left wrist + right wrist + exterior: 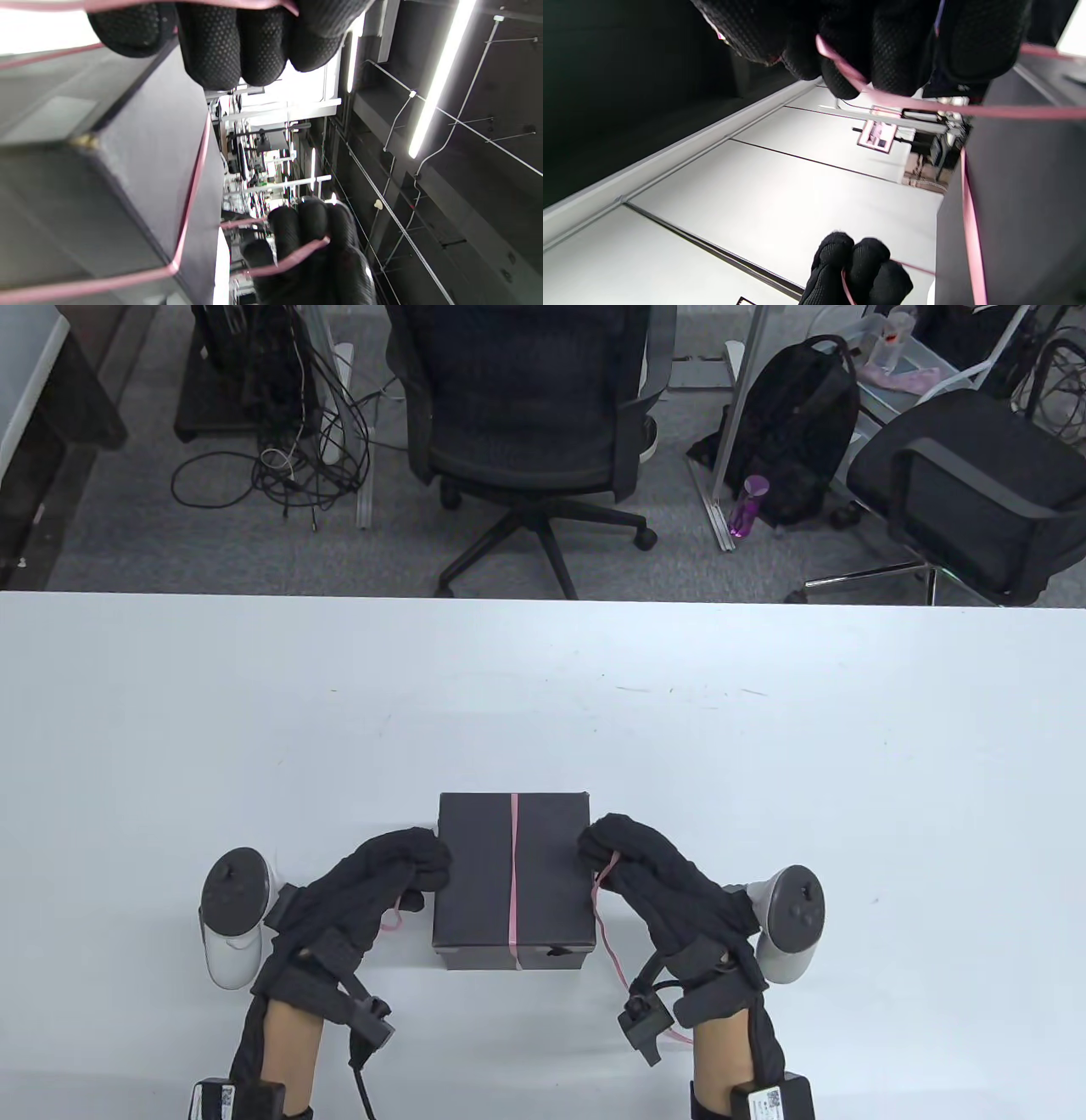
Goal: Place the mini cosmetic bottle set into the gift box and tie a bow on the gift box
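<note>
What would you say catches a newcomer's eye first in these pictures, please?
Most striking is the black gift box, lid on, near the front edge of the white table, with a thin pink ribbon running across the middle of its lid. Flanking it, the left hand and right hand, both in black gloves, each pinch a ribbon end beside the box.

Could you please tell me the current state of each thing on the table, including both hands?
Box: closed, lid on, resting flat on the table.
Ribbon: wrapped once lengthwise over the lid, not yet tied, one end in each hand.
Left hand: fingers curled, gripping a ribbon end beside the box.
Right hand: fingers curled, gripping the other ribbon end.
</note>
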A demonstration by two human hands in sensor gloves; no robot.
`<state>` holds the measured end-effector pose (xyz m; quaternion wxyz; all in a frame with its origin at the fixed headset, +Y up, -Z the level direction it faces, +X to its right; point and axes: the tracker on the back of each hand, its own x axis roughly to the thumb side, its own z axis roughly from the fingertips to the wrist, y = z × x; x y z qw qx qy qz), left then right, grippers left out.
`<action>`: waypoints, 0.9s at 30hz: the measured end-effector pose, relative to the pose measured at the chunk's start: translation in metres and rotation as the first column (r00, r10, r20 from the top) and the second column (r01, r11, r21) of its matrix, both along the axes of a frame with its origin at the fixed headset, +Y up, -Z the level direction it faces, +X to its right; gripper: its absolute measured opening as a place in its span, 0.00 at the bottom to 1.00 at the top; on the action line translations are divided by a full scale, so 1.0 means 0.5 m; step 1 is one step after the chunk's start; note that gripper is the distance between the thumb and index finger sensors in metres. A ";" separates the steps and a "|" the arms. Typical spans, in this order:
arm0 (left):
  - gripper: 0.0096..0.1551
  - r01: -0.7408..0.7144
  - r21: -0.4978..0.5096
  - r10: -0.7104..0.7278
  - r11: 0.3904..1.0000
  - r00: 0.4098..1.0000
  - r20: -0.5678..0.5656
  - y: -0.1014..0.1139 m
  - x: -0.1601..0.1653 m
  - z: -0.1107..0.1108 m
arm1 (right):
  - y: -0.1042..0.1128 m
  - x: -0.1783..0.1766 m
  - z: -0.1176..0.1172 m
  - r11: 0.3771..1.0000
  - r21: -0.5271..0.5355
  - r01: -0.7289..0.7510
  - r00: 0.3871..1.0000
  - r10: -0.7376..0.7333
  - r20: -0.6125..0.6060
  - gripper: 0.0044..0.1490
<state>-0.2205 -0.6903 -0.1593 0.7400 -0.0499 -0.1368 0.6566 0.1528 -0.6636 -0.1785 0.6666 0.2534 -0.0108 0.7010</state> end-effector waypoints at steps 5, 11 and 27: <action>0.23 0.356 -0.036 -0.354 0.934 0.905 -0.237 0.001 -0.048 0.001 | 0.002 0.051 -0.002 0.907 0.007 -0.420 0.869 0.400 0.291 0.26; 0.24 0.670 -0.321 -0.741 0.670 0.582 -0.333 -0.054 -0.095 -0.012 | -0.060 0.113 -0.025 0.637 -0.284 -0.717 0.520 0.760 0.390 0.27; 0.41 0.666 -0.554 -0.864 0.499 0.338 -0.373 -0.061 -0.160 0.009 | -0.086 0.133 -0.030 0.315 -0.579 -0.752 0.194 0.945 0.263 0.47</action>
